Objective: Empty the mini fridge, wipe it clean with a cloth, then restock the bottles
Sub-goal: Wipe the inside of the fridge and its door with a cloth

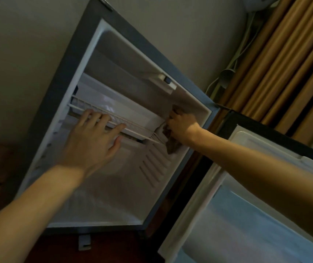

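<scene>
The mini fridge [53, 103] stands with its door [247, 215] swung open to the right, and no bottles show inside. A white wire shelf [133, 128] crosses the white interior at mid height. My left hand [93, 137] rests on the shelf's front edge, fingers straight over the wires and thumb below the rail. My right hand [182, 126] grips a brownish cloth [171, 146] and holds it against the right inner wall by the shelf's right end. Part of the cloth is hidden by the hand.
A white thermostat box [164, 82] sits on the fridge's upper right inner wall. Tan curtains [285, 63] and white cables [233, 59] hang to the right behind the door. A grey wall lies behind the fridge, and a dark wooden floor [114, 249] is below it.
</scene>
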`<state>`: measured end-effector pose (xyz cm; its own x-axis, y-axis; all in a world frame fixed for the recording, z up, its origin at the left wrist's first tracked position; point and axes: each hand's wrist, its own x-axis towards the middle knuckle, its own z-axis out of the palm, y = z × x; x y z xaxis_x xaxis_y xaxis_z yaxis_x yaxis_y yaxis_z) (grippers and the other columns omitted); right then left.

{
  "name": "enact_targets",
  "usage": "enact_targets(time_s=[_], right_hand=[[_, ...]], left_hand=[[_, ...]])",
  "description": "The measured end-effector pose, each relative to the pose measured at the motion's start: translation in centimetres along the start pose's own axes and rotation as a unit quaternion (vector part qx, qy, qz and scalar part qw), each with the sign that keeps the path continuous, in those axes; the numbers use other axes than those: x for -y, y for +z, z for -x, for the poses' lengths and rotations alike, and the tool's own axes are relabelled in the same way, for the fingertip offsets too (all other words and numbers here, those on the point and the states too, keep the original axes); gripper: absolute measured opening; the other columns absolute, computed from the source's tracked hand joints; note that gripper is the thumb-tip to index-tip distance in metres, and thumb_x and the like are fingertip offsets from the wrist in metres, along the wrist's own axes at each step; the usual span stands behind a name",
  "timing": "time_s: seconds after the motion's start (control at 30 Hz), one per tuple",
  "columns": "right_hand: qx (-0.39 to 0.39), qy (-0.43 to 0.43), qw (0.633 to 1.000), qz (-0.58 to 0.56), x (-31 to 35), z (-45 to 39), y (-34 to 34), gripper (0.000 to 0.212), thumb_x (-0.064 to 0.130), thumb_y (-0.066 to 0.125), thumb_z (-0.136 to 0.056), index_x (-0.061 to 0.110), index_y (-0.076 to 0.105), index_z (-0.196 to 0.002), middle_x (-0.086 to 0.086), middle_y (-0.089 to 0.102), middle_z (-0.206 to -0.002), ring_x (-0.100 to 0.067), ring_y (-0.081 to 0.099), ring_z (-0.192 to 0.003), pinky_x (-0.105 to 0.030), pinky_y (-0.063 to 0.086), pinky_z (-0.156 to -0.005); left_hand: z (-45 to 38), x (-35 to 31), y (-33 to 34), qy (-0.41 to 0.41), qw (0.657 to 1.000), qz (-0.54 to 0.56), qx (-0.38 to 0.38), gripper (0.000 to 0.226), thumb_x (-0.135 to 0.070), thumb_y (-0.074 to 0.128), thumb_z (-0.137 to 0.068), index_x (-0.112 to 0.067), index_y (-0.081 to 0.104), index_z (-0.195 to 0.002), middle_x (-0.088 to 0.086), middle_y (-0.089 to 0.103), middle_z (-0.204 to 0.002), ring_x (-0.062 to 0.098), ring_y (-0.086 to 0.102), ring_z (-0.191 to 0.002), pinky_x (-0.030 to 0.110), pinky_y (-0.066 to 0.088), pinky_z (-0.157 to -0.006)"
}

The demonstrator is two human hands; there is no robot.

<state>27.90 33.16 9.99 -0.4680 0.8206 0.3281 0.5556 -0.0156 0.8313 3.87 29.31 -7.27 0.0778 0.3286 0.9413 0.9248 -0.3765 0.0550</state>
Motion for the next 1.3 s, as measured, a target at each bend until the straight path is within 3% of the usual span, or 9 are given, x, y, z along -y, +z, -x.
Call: enact_targets(time_s=[0.1,0.27,0.47,0.67,0.8,0.93,1.1,1.2,1.3], right_hand=[[0.004,0.021,1.000,-0.002,0.5,-3.4,1.3,0.040,0.027,0.048,-0.098,0.010,0.058,-0.133,-0.011,0.052,-0.139,-0.034,0.039,-0.134,-0.043,0.044,-0.095],[0.003,0.022,1.000,-0.016,0.6,-4.5,2.0,0.038,0.035,0.056,-0.091,0.013,0.065,-0.121,-0.009,0.059,-0.130,-0.033,0.043,-0.131,-0.041,0.049,-0.088],[0.049,0.019,0.998,-0.028,0.2,0.5,-0.5,0.048,0.039,0.059,-0.092,0.011,0.056,-0.132,-0.013,0.051,-0.138,-0.033,0.040,-0.132,-0.041,0.046,-0.093],[-0.006,-0.022,1.000,0.006,-0.8,5.0,-1.5,0.031,0.029,0.060,-0.089,0.017,0.064,-0.118,-0.006,0.055,-0.128,-0.031,0.035,-0.137,-0.039,0.046,-0.070],[-0.015,-0.027,0.999,0.015,0.0,3.1,-0.9,0.026,0.022,0.080,-0.073,0.010,0.074,-0.095,-0.013,0.066,-0.108,-0.040,0.056,-0.118,-0.035,0.049,-0.058],[0.024,0.008,0.999,0.043,1.1,-0.9,0.5,0.042,0.027,0.053,-0.097,0.008,0.056,-0.135,-0.014,0.043,-0.147,-0.038,0.032,-0.140,-0.045,0.045,-0.098],[0.018,0.026,0.999,0.017,1.6,-3.4,1.2,0.038,0.025,0.076,-0.079,0.009,0.073,-0.113,-0.014,0.065,-0.122,-0.039,0.056,-0.119,-0.043,0.052,-0.088],[0.027,0.015,1.000,0.005,1.7,-3.0,1.0,0.039,0.024,0.050,-0.099,0.010,0.059,-0.134,-0.012,0.048,-0.145,-0.036,0.031,-0.141,-0.044,0.039,-0.105],[0.046,0.026,0.999,-0.001,1.3,-1.0,0.5,0.038,0.029,0.053,-0.098,0.013,0.059,-0.132,-0.011,0.044,-0.147,-0.034,0.029,-0.141,-0.044,0.045,-0.096]], left_hand=[[0.1,0.3,0.5,0.016,1.000,0.004,-0.016,0.043,-0.034,0.048,-0.097,-0.017,0.066,-0.133,0.019,0.063,-0.117,0.039,0.055,-0.109,0.054,0.035,-0.108],[0.0,0.4,0.6,0.016,1.000,0.003,-0.023,0.042,-0.034,0.050,-0.097,-0.017,0.067,-0.132,0.019,0.063,-0.115,0.040,0.056,-0.108,0.054,0.036,-0.107],[-0.2,-0.2,0.3,-0.004,1.000,0.003,-0.023,0.043,-0.035,0.050,-0.095,-0.016,0.070,-0.128,0.020,0.064,-0.111,0.041,0.056,-0.105,0.055,0.037,-0.104],[-0.8,-0.9,-0.4,-0.030,0.999,-0.008,0.033,0.050,-0.039,0.043,-0.091,-0.015,0.070,-0.126,0.021,0.064,-0.113,0.042,0.055,-0.106,0.054,0.036,-0.103],[-0.6,-0.7,-0.3,-0.025,0.999,-0.009,0.018,0.047,-0.037,0.046,-0.093,-0.015,0.071,-0.126,0.021,0.065,-0.113,0.042,0.055,-0.106,0.055,0.035,-0.105],[-0.4,0.0,0.3,0.003,1.000,0.001,-0.005,0.043,-0.035,0.051,-0.094,-0.017,0.069,-0.128,0.019,0.063,-0.111,0.041,0.054,-0.104,0.055,0.037,-0.104],[-0.4,0.2,0.3,0.006,1.000,-0.007,0.006,0.044,-0.037,0.052,-0.094,-0.020,0.067,-0.132,0.017,0.062,-0.114,0.040,0.054,-0.108,0.055,0.037,-0.105],[-0.4,0.2,0.3,0.002,1.000,-0.009,0.012,0.045,-0.038,0.052,-0.094,-0.020,0.067,-0.131,0.018,0.062,-0.115,0.041,0.055,-0.109,0.055,0.037,-0.106],[-0.5,-0.1,0.0,-0.008,1.000,-0.009,0.019,0.046,-0.038,0.049,-0.093,-0.019,0.068,-0.131,0.019,0.063,-0.114,0.041,0.055,-0.109,0.055,0.035,-0.106]])
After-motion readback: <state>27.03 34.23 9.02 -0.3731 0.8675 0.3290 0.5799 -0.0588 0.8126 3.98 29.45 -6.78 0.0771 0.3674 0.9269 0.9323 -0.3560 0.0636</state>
